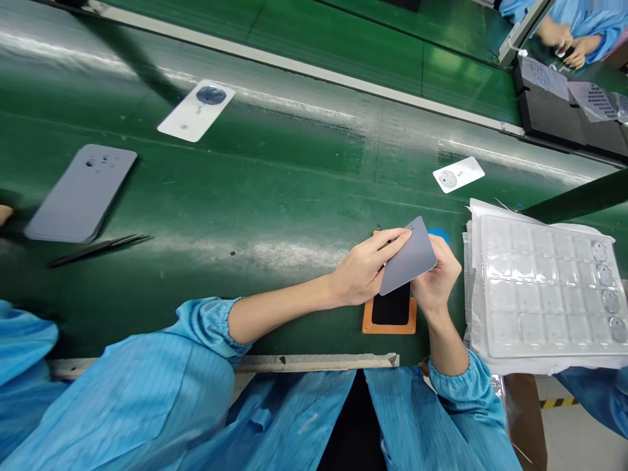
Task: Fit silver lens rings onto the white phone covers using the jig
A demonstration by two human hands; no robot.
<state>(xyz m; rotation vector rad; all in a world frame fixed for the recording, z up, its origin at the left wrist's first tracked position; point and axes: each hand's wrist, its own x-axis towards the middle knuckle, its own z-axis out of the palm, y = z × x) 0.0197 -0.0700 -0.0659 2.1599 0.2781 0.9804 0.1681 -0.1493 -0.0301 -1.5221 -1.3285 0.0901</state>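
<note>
A grey phone back cover (411, 258) is held tilted above the bench, gripped by both my hands. My left hand (360, 269) pinches its left edge, with fingertips lying on its upper face near some small holes. My right hand (436, 278) is closed at its right edge; part of those fingers is hidden behind the cover. Underneath sits an orange fixture (367, 325) with a black pad (391, 307), partly covered by my hands. Just behind my right hand, a bit of a blue object (440, 233) shows.
Right of my hands, a clear compartment tray (544, 288) with several round pieces lies on white sheets. Grey phone back covers (78, 203) are stacked far left, near black tweezers (101, 250). White cards (191, 121) lie farther back. A co-worker's hands (569, 46) are top right.
</note>
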